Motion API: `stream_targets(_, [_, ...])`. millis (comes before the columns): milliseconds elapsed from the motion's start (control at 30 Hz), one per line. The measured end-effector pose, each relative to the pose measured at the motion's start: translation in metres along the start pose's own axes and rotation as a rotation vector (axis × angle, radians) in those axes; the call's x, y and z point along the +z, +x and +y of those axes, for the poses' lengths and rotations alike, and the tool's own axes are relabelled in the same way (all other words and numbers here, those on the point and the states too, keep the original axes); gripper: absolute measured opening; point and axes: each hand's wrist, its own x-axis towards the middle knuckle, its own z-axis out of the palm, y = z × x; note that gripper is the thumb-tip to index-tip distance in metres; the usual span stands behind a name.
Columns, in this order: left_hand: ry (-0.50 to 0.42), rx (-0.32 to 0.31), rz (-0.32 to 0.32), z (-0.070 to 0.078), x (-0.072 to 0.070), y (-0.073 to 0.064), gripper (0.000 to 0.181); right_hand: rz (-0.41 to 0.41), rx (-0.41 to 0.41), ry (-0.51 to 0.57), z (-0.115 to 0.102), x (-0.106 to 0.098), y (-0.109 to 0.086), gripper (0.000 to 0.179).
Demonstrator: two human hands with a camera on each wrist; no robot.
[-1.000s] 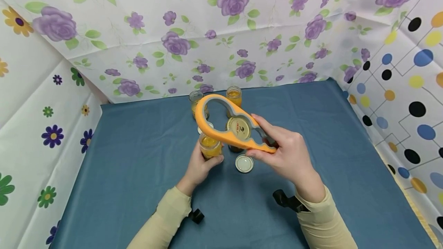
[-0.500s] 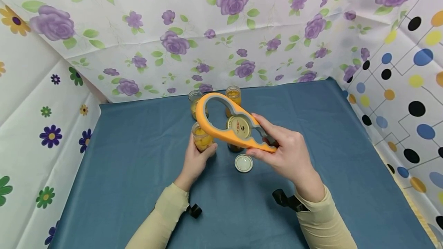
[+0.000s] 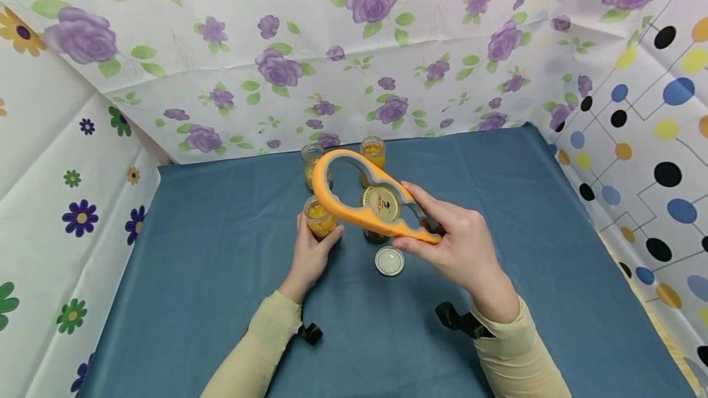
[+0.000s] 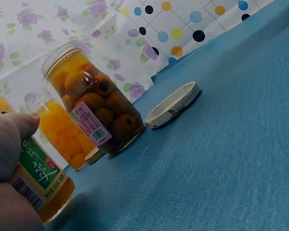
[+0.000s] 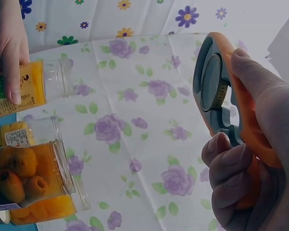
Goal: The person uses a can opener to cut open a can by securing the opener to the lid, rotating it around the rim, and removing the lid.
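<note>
My left hand [image 3: 308,257] grips a lidless glass jar of yellow fruit [image 3: 321,221], its green label [image 4: 38,166] showing in the left wrist view. The jar's base is close to the blue cloth. My right hand [image 3: 464,244] holds an orange and grey jar opener [image 3: 359,218] by its handles, raised over the table. A gold lid [image 5: 213,83] sits between the opener's jaws. Below the opener stands an open jar of brownish round fruit [image 4: 103,108], mostly hidden in the head view. An upturned lid [image 3: 389,261] lies in front of it.
Two more open jars stand at the back: a pale yellow one [image 3: 311,171] on the left and an orange one [image 3: 373,151] on the right. Patterned cloth walls [image 3: 287,97] enclose the back and sides of the table [image 3: 210,263].
My left hand has moved a little left and away from the opener with the yellow fruit jar, then lowered it slightly. The right hand and opener have stayed nearly still.
</note>
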Motion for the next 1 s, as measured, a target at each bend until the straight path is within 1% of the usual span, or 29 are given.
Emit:
stream_targets(300, [0.0,-0.018,0.023,-0.007,0.001,0.002,0.06,-0.003,0.002,-0.006,0.0,0.001,-0.002,0.086])
stream_targets(467, [0.031,-0.009,0.022,-0.007,0.002,0.003,0.063,-0.006,0.005,-0.007,0.0,0.001,-0.002,0.086])
stream_targets(567, [0.043,0.001,0.018,-0.002,0.003,0.003,0.063,-0.004,0.0,-0.012,0.0,0.001,-0.002,0.085])
stream_targets(767, [0.035,-0.001,0.019,0.021,0.005,-0.002,0.059,0.0,-0.005,-0.019,0.0,0.002,-0.002,0.084])
stream_targets(833, [0.035,-0.002,0.021,0.026,0.005,-0.004,0.059,-0.001,-0.006,-0.019,0.0,0.002,-0.001,0.084])
stream_targets(900, [0.038,0.0,0.023,0.027,0.005,-0.004,0.06,-0.001,-0.009,-0.019,0.0,0.002,-0.001,0.084])
stream_targets(1000, [0.042,0.004,0.027,0.025,0.005,-0.003,0.061,-0.002,-0.014,-0.025,0.0,0.002,0.0,0.084])
